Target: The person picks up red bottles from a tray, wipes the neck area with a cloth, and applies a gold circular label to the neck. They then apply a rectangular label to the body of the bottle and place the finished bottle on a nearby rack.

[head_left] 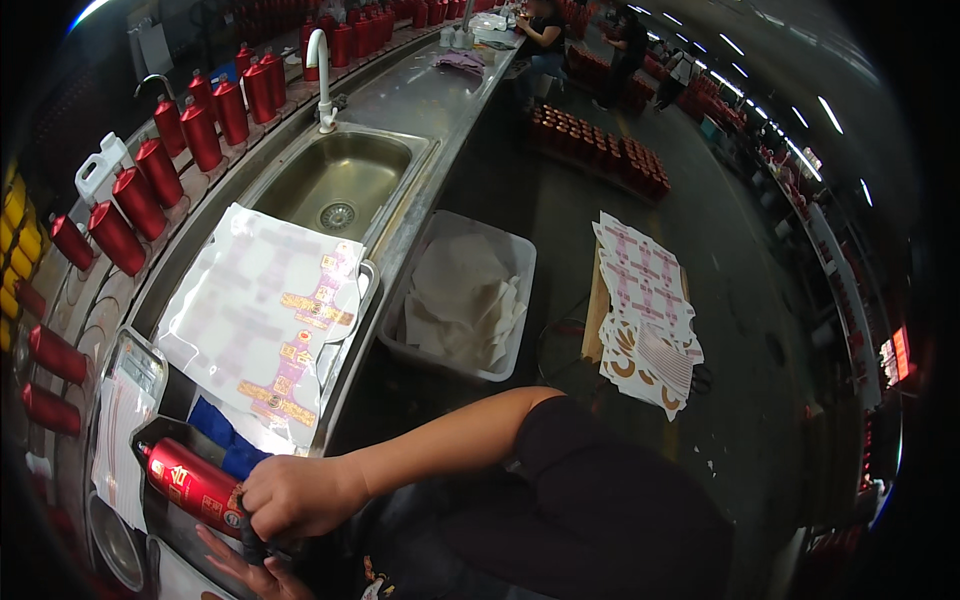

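Observation:
A red metallic bottle point(195, 487) with gold and white decals lies on its side in a dark cradle at the lower left, its neck pointing left. My right hand point(305, 494) is closed around a dark, soft-looking piece point(251, 532) pressed against the bottle near its base; its kind is unclear. Below that, my left hand point(255, 574) has its fingers stretched out beside the bottle's base, partly cut off by the lower edge. A blue cloth point(228, 440) lies just behind the bottle. Beyond it, a large white decal sheet point(240, 310) carries pink and gold prints along its right side.
Red bottles point(202, 135) stand on a conveyor along the left. A steel sink point(345, 185) with a white faucet point(320, 80) lies beyond the sheet. To the right are a plastic bin point(530, 270) of paper and stacked decal sheets point(645, 300). Another person point(545, 40) sits far back.

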Demonstrator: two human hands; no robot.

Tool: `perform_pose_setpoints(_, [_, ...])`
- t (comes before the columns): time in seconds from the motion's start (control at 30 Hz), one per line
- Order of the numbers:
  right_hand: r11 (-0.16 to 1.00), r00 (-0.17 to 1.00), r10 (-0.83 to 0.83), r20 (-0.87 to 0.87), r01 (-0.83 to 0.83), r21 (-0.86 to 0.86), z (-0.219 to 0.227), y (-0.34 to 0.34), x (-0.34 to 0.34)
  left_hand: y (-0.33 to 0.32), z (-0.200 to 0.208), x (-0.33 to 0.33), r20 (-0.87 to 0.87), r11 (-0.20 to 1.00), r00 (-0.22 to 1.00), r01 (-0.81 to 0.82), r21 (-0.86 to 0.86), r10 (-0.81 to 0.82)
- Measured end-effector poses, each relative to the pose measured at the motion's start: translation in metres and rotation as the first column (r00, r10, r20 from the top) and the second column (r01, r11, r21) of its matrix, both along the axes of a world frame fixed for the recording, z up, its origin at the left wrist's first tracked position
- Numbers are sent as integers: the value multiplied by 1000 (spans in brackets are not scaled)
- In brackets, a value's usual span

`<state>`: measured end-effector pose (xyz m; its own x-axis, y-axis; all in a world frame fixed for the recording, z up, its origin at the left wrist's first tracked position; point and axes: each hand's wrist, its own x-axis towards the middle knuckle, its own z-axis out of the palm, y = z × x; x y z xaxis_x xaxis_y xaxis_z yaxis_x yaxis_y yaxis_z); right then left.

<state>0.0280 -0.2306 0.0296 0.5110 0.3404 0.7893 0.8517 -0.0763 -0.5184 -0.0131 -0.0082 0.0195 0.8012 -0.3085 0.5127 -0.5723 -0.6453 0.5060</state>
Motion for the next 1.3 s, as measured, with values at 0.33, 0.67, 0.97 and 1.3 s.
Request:
perform_pose_setpoints(0.33, [883,830,-419,-369,467,47,16,42,73,70,-58,8,-19,941,998,-70,-330,67])
perform_pose_setpoints(0.67, [928,893,-316,-319,361,93,18,32,84,93,-18,142,-381,683,924,-257,-683,-33])
perform_pose_setpoints(0.97, [883,727,-215,-652,430,189,-5,-35,88,96,-29,189,-595,833,788,-218,-509,-157])
perform_pose_setpoints(1.3, [801,906,-370,-207,198,-565,7,2,6,80,-20,241,-746,753,608,-349,-558,-271])
